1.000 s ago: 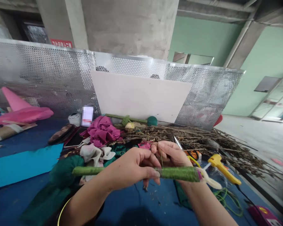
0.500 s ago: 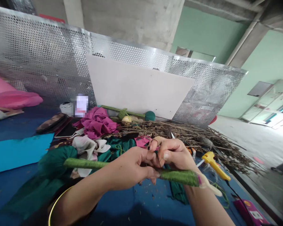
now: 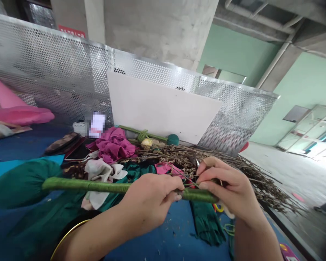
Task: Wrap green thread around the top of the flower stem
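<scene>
My left hand [image 3: 154, 197] is closed round a long stem [image 3: 89, 185] wrapped in shiny green thread. At the stem's left end is a round bulb [image 3: 24, 181] covered in gathered dark green cloth. My right hand [image 3: 228, 185], just above the stem's right end, has thumb and fingers pinched together. Thin strands run to its fingertips, but what exactly it grips is too small to make out. Below the right part of the stem lies a piece of dark green cloth [image 3: 207, 223] on the blue table [image 3: 174, 239].
Behind my hands lie dried twigs [image 3: 268, 188], magenta cloth [image 3: 116, 143], white cloth [image 3: 97, 170] and a patterned pouch [image 3: 62, 142]. A white board [image 3: 163, 105] leans against a perforated metal screen [image 3: 78, 69]. Another green stem with a ball end [image 3: 173, 139] rests at the back.
My right hand has moved right, away from my left hand, still pinched. The stem and its bulb have shifted left, with my left hand still round the stem. The yellow glue gun is now mostly hidden.
</scene>
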`<state>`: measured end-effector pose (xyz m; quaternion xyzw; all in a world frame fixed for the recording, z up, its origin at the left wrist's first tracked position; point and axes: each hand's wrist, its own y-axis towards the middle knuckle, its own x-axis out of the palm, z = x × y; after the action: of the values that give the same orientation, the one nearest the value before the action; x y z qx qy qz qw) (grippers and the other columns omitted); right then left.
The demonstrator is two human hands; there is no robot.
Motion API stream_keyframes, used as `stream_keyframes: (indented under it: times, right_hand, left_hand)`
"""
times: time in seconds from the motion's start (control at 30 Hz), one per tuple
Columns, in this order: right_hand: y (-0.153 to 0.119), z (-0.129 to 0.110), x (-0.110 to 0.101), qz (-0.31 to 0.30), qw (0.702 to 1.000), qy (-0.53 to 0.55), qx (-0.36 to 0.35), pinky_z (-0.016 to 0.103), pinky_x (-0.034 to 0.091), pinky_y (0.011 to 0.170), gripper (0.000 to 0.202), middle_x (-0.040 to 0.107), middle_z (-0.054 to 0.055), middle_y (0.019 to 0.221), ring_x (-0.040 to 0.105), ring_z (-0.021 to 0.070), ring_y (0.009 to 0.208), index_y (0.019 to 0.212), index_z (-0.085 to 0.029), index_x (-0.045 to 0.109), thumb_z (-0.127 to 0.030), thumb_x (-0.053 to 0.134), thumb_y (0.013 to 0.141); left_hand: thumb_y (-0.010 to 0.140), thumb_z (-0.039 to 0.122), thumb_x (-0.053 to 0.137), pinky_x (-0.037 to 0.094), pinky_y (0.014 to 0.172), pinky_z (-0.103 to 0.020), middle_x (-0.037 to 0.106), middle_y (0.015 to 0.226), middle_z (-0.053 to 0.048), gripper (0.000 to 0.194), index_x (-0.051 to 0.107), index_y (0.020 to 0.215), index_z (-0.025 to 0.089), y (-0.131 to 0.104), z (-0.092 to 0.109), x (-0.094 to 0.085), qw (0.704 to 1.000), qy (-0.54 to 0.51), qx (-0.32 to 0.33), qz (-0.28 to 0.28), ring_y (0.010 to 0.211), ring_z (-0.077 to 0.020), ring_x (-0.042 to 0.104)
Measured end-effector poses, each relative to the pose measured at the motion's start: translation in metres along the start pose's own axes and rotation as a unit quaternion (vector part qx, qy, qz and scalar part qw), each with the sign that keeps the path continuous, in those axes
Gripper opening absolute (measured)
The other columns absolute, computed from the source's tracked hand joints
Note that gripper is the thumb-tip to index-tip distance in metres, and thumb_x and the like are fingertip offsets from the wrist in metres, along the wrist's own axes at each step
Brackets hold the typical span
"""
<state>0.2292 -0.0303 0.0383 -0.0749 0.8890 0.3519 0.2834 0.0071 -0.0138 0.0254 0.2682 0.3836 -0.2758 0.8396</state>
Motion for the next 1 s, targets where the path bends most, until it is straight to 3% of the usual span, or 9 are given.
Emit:
stream_keyframes:
  times: [0.17, 0.33, 0.5, 0.6, 0.67, 0.77, 0.87, 1.0]
  right_hand:
    - [-0.008, -0.010, 0.008, 0.044, 0.973, -0.218, -0.058, 0.028, 0.051, 0.066, 0.007, 0.063, 0.006, 0.093, 0.065, 0.0175, 0.082, 0.085, -0.023, 0.067, -0.019, 0.062, 0.086]
    - [-0.009, -0.016, 0.013, 0.069, 0.960, -0.261, -0.076, 0.024, 0.051, 0.059, 0.004, 0.062, 0.007, 0.093, 0.067, 0.0168, 0.079, 0.086, -0.023, 0.063, -0.020, 0.059, 0.088]
    - [-0.005, -0.023, 0.029, 0.006, 0.991, -0.116, -0.068, 0.023, 0.051, 0.062, 0.008, 0.063, 0.005, 0.087, 0.065, 0.0158, 0.073, 0.078, -0.022, 0.064, -0.017, 0.061, 0.084]
    - [-0.007, -0.021, 0.055, 0.030, 0.997, 0.068, -0.017, 0.028, 0.049, 0.062, 0.016, 0.065, 0.009, 0.099, 0.064, 0.0163, 0.069, 0.072, -0.021, 0.065, -0.024, 0.059, 0.087]
    - [-0.009, -0.019, 0.073, 0.064, 0.967, 0.245, 0.034, 0.027, 0.044, 0.052, 0.025, 0.065, 0.008, 0.094, 0.061, 0.0137, 0.056, 0.072, -0.021, 0.062, -0.034, 0.054, 0.091]
    - [-0.013, -0.017, 0.093, 0.136, 0.887, 0.426, 0.114, 0.020, 0.030, 0.039, 0.028, 0.056, 0.000, 0.067, 0.047, 0.0083, 0.042, 0.072, -0.021, 0.057, -0.043, 0.056, 0.091]
    - [-0.017, -0.023, 0.102, 0.243, 0.839, 0.452, 0.181, 0.018, 0.034, 0.043, 0.030, 0.042, -0.003, 0.058, 0.039, 0.0084, 0.049, 0.066, -0.021, 0.057, -0.042, 0.065, 0.085]
    - [-0.025, -0.034, 0.109, 0.288, 0.819, 0.425, 0.255, 0.019, 0.037, 0.043, 0.034, 0.040, -0.003, 0.057, 0.035, 0.0087, 0.049, 0.059, -0.021, 0.055, -0.042, 0.069, 0.082]
  left_hand:
    - [0.090, 0.021, 0.046, 0.039, 0.062, -0.028, 0.069, 0.086, -0.005, 0.021, 0.064, 0.100, 0.022, 0.003, -0.008, -0.001, 0.995, 0.079, -0.023, 0.063, 0.076, -0.0223, 0.064]
    - [0.093, 0.023, 0.042, 0.045, 0.071, -0.030, 0.070, 0.092, -0.007, 0.023, 0.064, 0.102, 0.022, 0.003, -0.016, -0.005, 0.982, 0.098, -0.038, 0.158, 0.083, -0.0234, 0.065]
    - [0.092, 0.022, 0.043, 0.047, 0.077, -0.030, 0.070, 0.096, -0.006, 0.025, 0.064, 0.105, 0.024, 0.004, -0.019, -0.004, 0.976, 0.064, -0.025, 0.206, 0.088, -0.0218, 0.065]
    - [0.089, 0.020, 0.044, 0.048, 0.076, -0.030, 0.071, 0.098, -0.005, 0.026, 0.064, 0.106, 0.024, 0.004, -0.018, -0.002, 0.979, 0.043, -0.019, 0.196, 0.089, -0.0221, 0.066]
    - [0.089, 0.020, 0.045, 0.048, 0.077, -0.030, 0.071, 0.099, -0.005, 0.025, 0.064, 0.106, 0.024, 0.004, -0.018, -0.001, 0.981, 0.026, -0.015, 0.194, 0.089, -0.0222, 0.066]
    - [0.090, 0.023, 0.047, 0.048, 0.081, -0.030, 0.072, 0.102, -0.004, 0.022, 0.064, 0.104, 0.023, 0.005, -0.017, 0.000, 0.979, -0.005, -0.013, 0.203, 0.092, -0.0224, 0.066]
    - [0.090, 0.024, 0.048, 0.047, 0.082, -0.031, 0.071, 0.106, -0.003, 0.021, 0.063, 0.105, 0.023, 0.005, -0.015, 0.002, 0.982, -0.026, -0.015, 0.186, 0.096, -0.0233, 0.066]
    - [0.090, 0.026, 0.049, 0.046, 0.079, -0.032, 0.072, 0.105, -0.003, 0.021, 0.062, 0.106, 0.024, 0.004, -0.012, 0.001, 0.984, -0.037, -0.047, 0.168, 0.097, -0.0253, 0.066]
